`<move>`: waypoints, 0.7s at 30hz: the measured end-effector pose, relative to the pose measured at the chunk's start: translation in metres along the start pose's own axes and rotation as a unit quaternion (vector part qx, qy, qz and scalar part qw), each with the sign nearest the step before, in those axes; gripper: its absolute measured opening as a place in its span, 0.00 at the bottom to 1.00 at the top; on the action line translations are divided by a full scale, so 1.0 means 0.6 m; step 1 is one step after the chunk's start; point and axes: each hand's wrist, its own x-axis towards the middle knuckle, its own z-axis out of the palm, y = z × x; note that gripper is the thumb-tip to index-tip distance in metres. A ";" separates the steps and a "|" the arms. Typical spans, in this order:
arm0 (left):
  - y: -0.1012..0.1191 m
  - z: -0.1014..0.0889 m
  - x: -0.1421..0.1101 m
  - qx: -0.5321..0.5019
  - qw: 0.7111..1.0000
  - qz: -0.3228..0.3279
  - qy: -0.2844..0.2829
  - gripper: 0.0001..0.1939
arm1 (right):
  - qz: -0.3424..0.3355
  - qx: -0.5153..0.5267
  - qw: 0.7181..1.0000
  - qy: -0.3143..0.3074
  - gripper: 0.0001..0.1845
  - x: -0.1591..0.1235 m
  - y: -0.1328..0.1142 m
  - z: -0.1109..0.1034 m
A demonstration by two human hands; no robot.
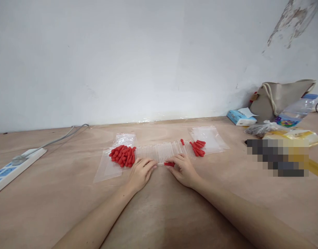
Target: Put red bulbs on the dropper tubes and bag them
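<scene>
My left hand (pixel 142 172) is closed on the left end of a thin clear dropper tube (pixel 161 164). In my right hand (pixel 184 170) a red rubber dropper bulb (pixel 169 164) is pinched, in line with the tube's right end; whether the tube is inside the bulb I cannot tell. Behind both hands lies a row of clear tubes (pixel 159 150) side by side. Left of the row is a pile of red bulbs (pixel 122 155). At its right end lie several red bulbs (pixel 198 148), seemingly on tubes, and a single red bulb (pixel 182 141).
Clear plastic bags lie at left (pixel 107 169) and right (pixel 208 138). A white power strip (pixel 16 167) with a grey cable is far left. On the right are a tissue pack (pixel 240 117), a beige bag (pixel 285 97), a plastic bottle (pixel 296 112) and a blurred-out dark item (pixel 275 155).
</scene>
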 end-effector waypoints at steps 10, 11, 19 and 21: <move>0.003 -0.003 0.001 -0.057 0.996 0.068 0.002 0.13 | -0.040 0.047 0.998 0.019 0.09 -0.002 0.007 0.007; 0.003 -0.004 0.002 -0.057 0.996 0.069 -0.001 0.14 | -0.048 0.046 0.998 0.018 0.09 -0.002 0.007 0.007; 0.003 -0.001 0.002 -0.033 0.996 0.078 -0.032 0.15 | -0.082 -0.001 0.997 -0.002 0.09 -0.003 0.007 0.002; 0.003 0.001 0.001 -0.029 0.995 0.089 -0.029 0.14 | -0.086 -0.009 0.996 -0.018 0.08 -0.003 0.006 0.001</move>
